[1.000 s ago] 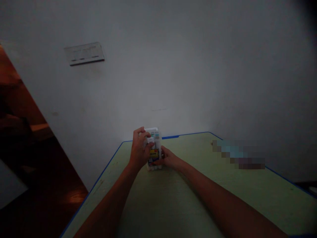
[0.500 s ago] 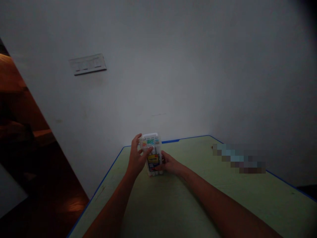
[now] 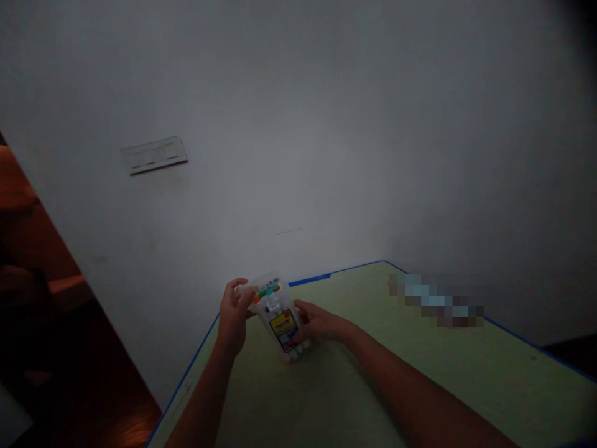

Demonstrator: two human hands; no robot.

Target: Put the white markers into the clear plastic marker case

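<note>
A clear plastic marker case with a yellow and dark label leans to the left above the table. Colored marker ends show through its upper part. My left hand grips the top left corner, fingers behind and thumb over the front of the lid. Lower down, my right hand holds the case by its right side, with fingers across the label's lower edge. Whether the bottom of the case touches the table cannot be told.
The pale green table has a blue edge and stands against a grey wall. A pixelated item lies at its right rear. A switch plate is on the wall, left of which a dark opening shows.
The marker case has tipped from nearly upright to a leftward lean, and both hands have moved with it. My left thumb has slid up to the lid. The camera view has shifted slightly.
</note>
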